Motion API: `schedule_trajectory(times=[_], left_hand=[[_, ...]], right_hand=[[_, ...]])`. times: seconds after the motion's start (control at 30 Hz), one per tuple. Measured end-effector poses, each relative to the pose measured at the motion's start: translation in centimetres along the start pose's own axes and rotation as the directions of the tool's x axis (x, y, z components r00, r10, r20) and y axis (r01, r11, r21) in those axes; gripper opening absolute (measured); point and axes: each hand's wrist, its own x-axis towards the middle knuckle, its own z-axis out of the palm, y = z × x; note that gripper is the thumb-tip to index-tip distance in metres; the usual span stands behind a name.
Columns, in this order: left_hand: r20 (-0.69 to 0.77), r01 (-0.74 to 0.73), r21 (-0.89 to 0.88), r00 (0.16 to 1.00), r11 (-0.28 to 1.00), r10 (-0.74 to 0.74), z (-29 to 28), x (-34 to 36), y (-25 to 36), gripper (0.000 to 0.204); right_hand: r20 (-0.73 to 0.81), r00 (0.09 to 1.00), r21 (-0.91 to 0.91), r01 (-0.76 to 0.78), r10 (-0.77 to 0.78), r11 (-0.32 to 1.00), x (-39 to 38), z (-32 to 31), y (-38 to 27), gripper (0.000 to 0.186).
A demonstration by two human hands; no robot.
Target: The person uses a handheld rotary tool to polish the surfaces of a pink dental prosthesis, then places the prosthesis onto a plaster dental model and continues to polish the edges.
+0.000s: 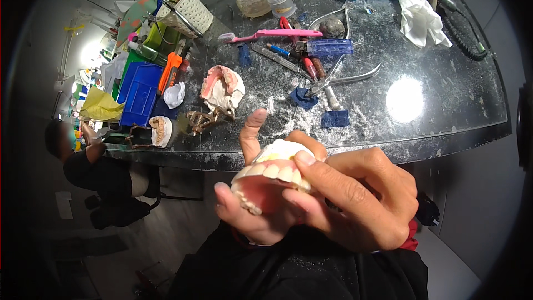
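My left hand (255, 222) cradles a denture (275, 173) with white teeth and pink base, seated on white plaster with a yellowish patch (283, 149). Its index finger rises behind the piece and its thumb is at the lower left. My right hand (366, 200) grips the piece from the right, one fingertip on the plaster's side and the thumb near the lower teeth. Just beyond, on the dark bench (461, 111), lie a plaster model with pink denture (222, 86), a brass articulator (200, 122) and a smaller tooth model (160, 132).
Pliers (355, 76), a pink brush (272, 34), a blue-handled tool (330, 48) and powder cover the middle. A white basket (184, 12), glass jar (252, 0) and blue tray (136, 91) stand left and back; crumpled tissue (419, 14) and a cord lie right. Another person (97, 172) sits at left.
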Motion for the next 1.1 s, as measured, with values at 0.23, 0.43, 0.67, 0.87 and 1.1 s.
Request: schedule_trajectory(times=[0.23, 0.43, 0.67, 0.87, 1.1], left_hand=[[-0.032, -0.030, 0.063, 0.999, 0.998, 0.032, -0.9, 1.1, -0.9, 0.057], [0.019, 0.062, 0.319, 0.997, 0.946, -0.072, -3.9, 3.5, -1.0, 0.042], [0.097, -0.183, 0.694, 0.982, 0.696, 0.161, -2.2, 5.0, -0.9, 0.040], [0.270, -0.322, 0.937, 0.912, 0.135, 0.308, -3.4, 5.8, -0.9, 0.041], [0.300, -0.505, 0.696, 0.850, 0.510, 0.433, -0.6, 3.1, 2.7, 0.032]], right_hand=[[-0.103, 0.995, -0.029, 0.004, -0.007, 1.000, 0.2, -0.9, 0.7, 0.039], [-0.141, 0.990, -0.007, -0.001, 0.000, 1.000, 0.6, -1.4, 0.4, 0.037], [-0.160, 0.987, -0.039, 0.005, -0.011, 0.999, 0.9, -2.4, -0.2, 0.037], [-0.135, 0.991, -0.020, -0.022, 0.019, 1.000, 0.8, -2.8, -0.4, 0.036], [-0.166, 0.986, -0.078, -0.026, 0.013, 0.997, 1.2, -2.9, 0.5, 0.028]])
